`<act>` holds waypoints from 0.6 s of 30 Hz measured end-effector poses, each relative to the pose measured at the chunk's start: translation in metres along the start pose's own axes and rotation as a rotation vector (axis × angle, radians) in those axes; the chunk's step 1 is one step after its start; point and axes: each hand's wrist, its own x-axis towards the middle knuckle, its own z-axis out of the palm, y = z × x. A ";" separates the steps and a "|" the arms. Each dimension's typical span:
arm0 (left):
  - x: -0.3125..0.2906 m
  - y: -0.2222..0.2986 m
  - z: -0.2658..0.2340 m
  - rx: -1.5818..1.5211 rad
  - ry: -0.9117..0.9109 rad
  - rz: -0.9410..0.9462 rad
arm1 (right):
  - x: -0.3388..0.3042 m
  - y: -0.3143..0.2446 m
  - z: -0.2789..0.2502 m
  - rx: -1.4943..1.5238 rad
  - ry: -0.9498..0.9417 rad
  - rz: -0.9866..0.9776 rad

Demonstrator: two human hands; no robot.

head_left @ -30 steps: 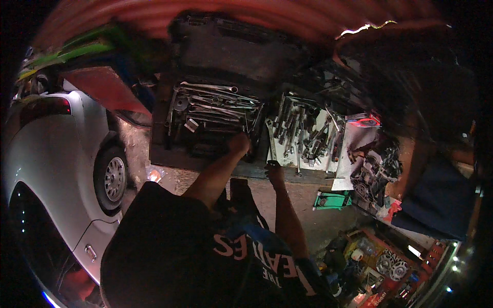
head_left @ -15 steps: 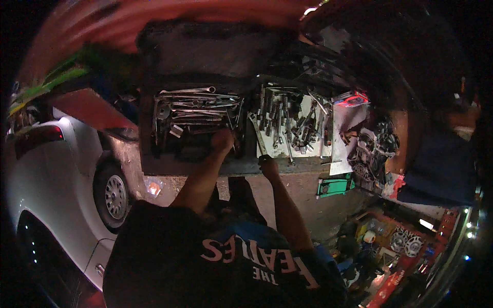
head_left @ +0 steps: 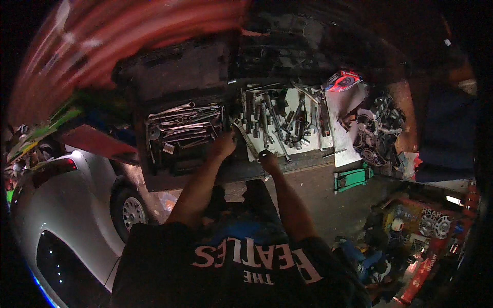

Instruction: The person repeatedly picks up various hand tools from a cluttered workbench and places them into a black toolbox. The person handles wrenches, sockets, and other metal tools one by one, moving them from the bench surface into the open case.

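My right hand [head_left: 269, 160] is closed around the near end of a long wrench [head_left: 248, 141], which slants away to the far left over the bench edge. At the right side of an open black tool case [head_left: 203, 163] is my left hand [head_left: 224, 145], close to the wrench's far end. Its fingers are dark and I cannot make out their grip. Several wrenches [head_left: 179, 126] lie in the case. Right of it, sockets and long metal tools [head_left: 277, 120] are spread on a white sheet [head_left: 281, 152].
A red and blue box [head_left: 343, 81] sits behind a greasy engine part [head_left: 377, 128] on the right. A green jack-like item [head_left: 354, 178] is below the bench edge. At left stands a white car [head_left: 77, 190]; another person [head_left: 367, 256] is at lower right.
My view has shifted, so the case and car appear in different places. The wrench slants more to the left, and my left hand is nearer its far end.
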 end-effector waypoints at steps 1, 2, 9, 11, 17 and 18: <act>0.004 0.006 0.003 0.037 -0.052 -0.047 | 0.004 -0.008 -0.010 0.036 -0.043 0.130; 0.012 0.024 0.007 0.066 -0.113 -0.074 | 0.005 -0.001 -0.018 0.064 -0.076 0.277; 0.026 0.062 0.045 0.260 -0.226 -0.190 | 0.007 0.067 -0.087 0.241 -0.042 0.298; 0.029 0.080 0.054 0.225 -0.294 -0.165 | 0.003 0.114 -0.090 0.175 0.022 0.260; 0.037 0.126 0.067 0.169 -0.503 -0.224 | 0.018 0.157 -0.133 0.026 -0.154 0.268; 0.037 0.132 0.070 0.174 -0.496 -0.202 | 0.019 0.147 -0.142 0.052 -0.137 0.258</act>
